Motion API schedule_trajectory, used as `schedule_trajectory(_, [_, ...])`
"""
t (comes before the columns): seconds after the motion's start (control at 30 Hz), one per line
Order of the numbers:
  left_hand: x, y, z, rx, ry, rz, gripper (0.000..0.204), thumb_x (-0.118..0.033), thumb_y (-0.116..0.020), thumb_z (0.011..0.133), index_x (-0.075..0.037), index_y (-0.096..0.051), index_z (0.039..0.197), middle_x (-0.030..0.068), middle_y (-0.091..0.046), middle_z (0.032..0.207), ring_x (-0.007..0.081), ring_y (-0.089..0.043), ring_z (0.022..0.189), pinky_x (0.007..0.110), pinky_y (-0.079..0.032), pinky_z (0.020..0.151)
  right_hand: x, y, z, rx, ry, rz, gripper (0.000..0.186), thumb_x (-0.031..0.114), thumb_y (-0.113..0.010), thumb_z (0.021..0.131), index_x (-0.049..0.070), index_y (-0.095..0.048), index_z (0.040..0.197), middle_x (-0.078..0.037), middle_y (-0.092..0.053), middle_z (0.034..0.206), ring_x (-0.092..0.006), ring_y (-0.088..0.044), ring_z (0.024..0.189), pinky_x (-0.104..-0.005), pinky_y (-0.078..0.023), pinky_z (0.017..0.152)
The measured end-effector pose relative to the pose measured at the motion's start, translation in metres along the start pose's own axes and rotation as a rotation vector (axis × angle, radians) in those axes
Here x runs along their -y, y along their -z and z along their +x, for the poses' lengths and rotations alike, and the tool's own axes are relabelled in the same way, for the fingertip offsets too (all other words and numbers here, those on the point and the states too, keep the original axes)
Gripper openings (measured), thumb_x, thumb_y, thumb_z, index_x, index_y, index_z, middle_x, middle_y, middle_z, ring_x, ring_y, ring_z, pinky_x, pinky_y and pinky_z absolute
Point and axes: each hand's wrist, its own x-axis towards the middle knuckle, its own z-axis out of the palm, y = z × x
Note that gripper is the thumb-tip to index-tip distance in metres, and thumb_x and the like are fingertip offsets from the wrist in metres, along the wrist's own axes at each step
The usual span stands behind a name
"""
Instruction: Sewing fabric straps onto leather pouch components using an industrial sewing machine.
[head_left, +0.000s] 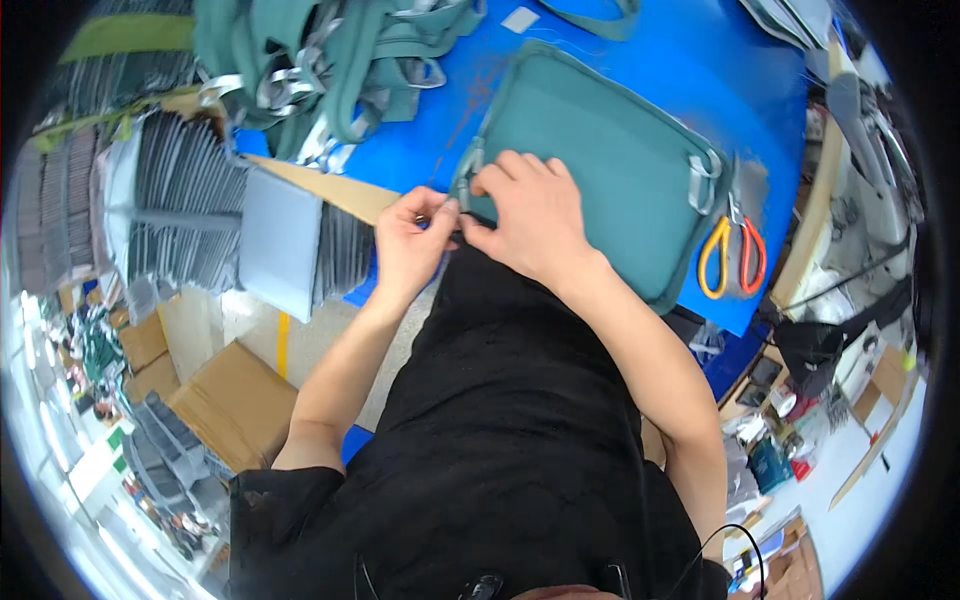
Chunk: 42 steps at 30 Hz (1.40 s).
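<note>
A flat green fabric panel (610, 150) with a raised, piped-looking edge lies on the blue tabletop in front of me. At its near left corner, my left hand (410, 240) pinches the edge between thumb and fingers. My right hand (535, 215) rests over the same corner, its fingers curled onto the edge and its thumb close to the left fingertips. Exactly what the fingertips hold there is partly hidden. A pale tag-like strip (698, 185) shows at the panel's right end. Just beyond that end lie scissors (735, 245) with one yellow and one red handle.
Green straps with pale ends (350, 70) are heaped at the far left of the blue table (740, 100). Left of the table stand stacked grey panels (190, 190). A cardboard box (235, 400) sits on the floor at left. Cluttered shelving (780, 400) is at right.
</note>
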Motion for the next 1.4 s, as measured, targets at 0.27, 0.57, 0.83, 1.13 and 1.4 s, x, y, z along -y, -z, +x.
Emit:
schedule_trajectory(0.27, [0.006, 0.002, -0.005, -0.033, -0.092, 0.062, 0.012, -0.009, -0.071, 0.097, 0.000, -0.069, 0.089, -0.0015, -0.065, 0.073, 0.0027, -0.057, 0.066, 0.022, -0.050, 0.055, 0.008, -0.012, 0.003, -0.070, -0.065, -0.062, 0.012, 0.020, -0.077, 0.073, 0.012, -0.069, 0.079, -0.003, -0.064, 0.083, -0.0228, -0.066, 0.082, -0.0394, -0.046, 0.074])
schedule_trajectory(0.57, [0.006, 0.000, -0.013, -0.078, -0.249, 0.140, 0.010, -0.004, -0.074, 0.088, 0.001, -0.068, 0.082, 0.0043, -0.069, 0.070, 0.0064, -0.060, 0.063, 0.027, -0.049, 0.059, 0.003, -0.010, 0.003, -0.100, -0.075, -0.048, 0.013, 0.019, -0.078, 0.079, 0.012, -0.067, 0.078, -0.005, -0.063, 0.081, -0.0266, -0.068, 0.074, -0.0417, -0.053, 0.063])
schedule_trajectory(0.83, [0.008, 0.012, -0.033, -0.021, -0.280, 0.227, 0.012, -0.010, -0.076, 0.091, -0.001, -0.071, 0.085, 0.0021, -0.068, 0.071, 0.0045, -0.057, 0.064, 0.024, -0.046, 0.057, 0.005, 0.010, 0.013, 0.058, -0.248, 0.088, 0.014, 0.018, -0.076, 0.089, 0.008, -0.070, 0.096, -0.007, -0.067, 0.093, -0.0249, -0.069, 0.077, -0.0395, -0.054, 0.069])
schedule_trajectory(1.13, [0.123, 0.145, -0.041, 0.020, -0.392, 0.973, 0.012, -0.011, -0.070, 0.086, -0.005, -0.071, 0.096, 0.0129, -0.074, 0.089, 0.0319, -0.073, 0.081, 0.044, -0.059, 0.075, -0.010, 0.050, -0.043, -0.099, -0.228, -0.023, 0.040, 0.011, -0.075, 0.089, 0.006, -0.064, 0.127, -0.012, -0.066, 0.117, -0.0277, -0.067, 0.107, -0.0382, -0.054, 0.091])
schedule_trajectory(1.4, [0.202, 0.093, 0.128, 0.095, -0.544, 1.593, 0.040, -0.009, -0.068, 0.081, -0.008, -0.068, 0.121, 0.0193, -0.068, 0.122, 0.0389, -0.062, 0.121, 0.049, -0.049, 0.103, -0.022, 0.032, -0.053, -0.171, -0.184, -0.118, 0.037, 0.008, -0.076, 0.087, 0.005, -0.067, 0.123, -0.016, -0.064, 0.124, -0.0349, -0.061, 0.118, -0.0422, -0.049, 0.102])
